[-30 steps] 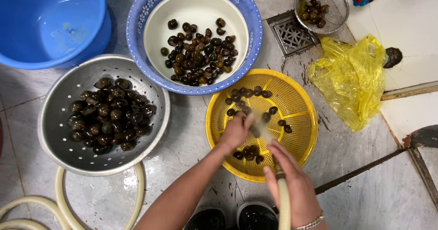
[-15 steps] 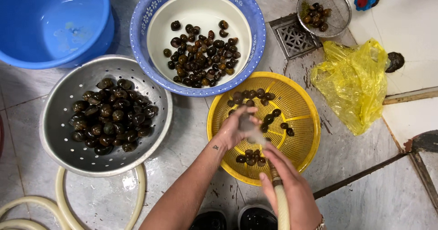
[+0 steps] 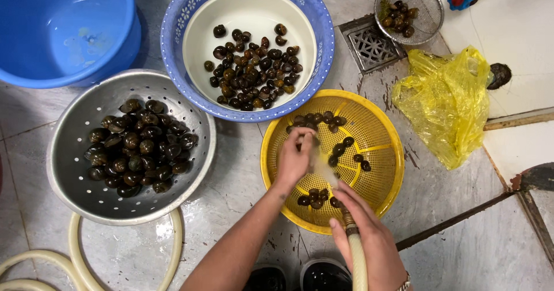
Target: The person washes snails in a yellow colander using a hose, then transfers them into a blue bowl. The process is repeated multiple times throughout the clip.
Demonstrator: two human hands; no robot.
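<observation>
Rinsing: a person crouches over a yellow colander (image 3: 378,123) on the tiled floor (image 3: 231,181); a thin stream of water leaves the hose nozzle toward the upper left.
Left hand: left hand (image 3: 295,158) sits inside the colander at its left half, fingers curled around something small, probably one snail; the object itself is hidden by the fingers.
Right hand: right hand (image 3: 369,239) at the colander's near rim, clenched around the hose (image 3: 358,262), thumb pressed at the nozzle.
Key relation: the held snail lies up and left of the nozzle; the hose's long axis runs from the bottom edge up toward the colander's centre, so the water crosses straight to the left hand. The left hand is nearer the loose snails.
Snails in colander: loose snails (image 3: 332,120) strung along the far rim, a few at centre right, a small cluster by the nozzle.
Left of colander: metal colander (image 3: 69,170), perforated, dull grey, heaped with larger dark snails.
Beyond colander: blue-rimmed white basin (image 3: 248,14) with small glossy snails; blue bucket (image 3: 63,31) further left.
Right of colander: crumpled yellow plastic bag (image 3: 447,103); wire strainer (image 3: 407,2) and floor drain grate (image 3: 369,45) beyond.
Textures: shells round, dark, wet-glossy; colander ribbed plastic mesh.
</observation>
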